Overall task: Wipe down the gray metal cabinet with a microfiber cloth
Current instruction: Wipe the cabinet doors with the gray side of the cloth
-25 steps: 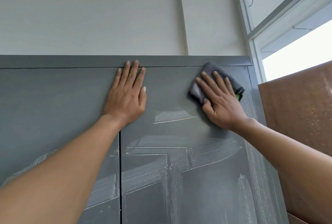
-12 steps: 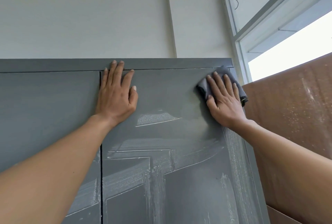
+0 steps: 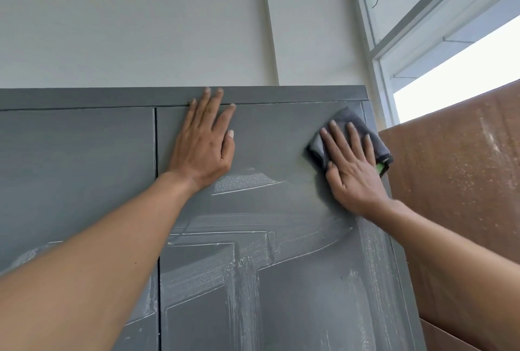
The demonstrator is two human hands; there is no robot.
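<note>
The gray metal cabinet fills the lower view, its two doors split by a vertical seam left of centre. Pale dusty streaks cover the lower right door. My left hand lies flat on the right door near its top edge, fingertips reaching the top rail. My right hand presses a folded gray microfiber cloth with straight fingers against the door's upper right corner. A green tag shows at the cloth's lower right edge.
A brown board leans right beside the cabinet's right side. Behind the cabinet is a pale wall. A white window frame with bright glass stands at the upper right.
My right hand slid the cloth down and slightly left from the top right corner. My left hand shifted right of the door seam, fingertips up onto the top rail.
</note>
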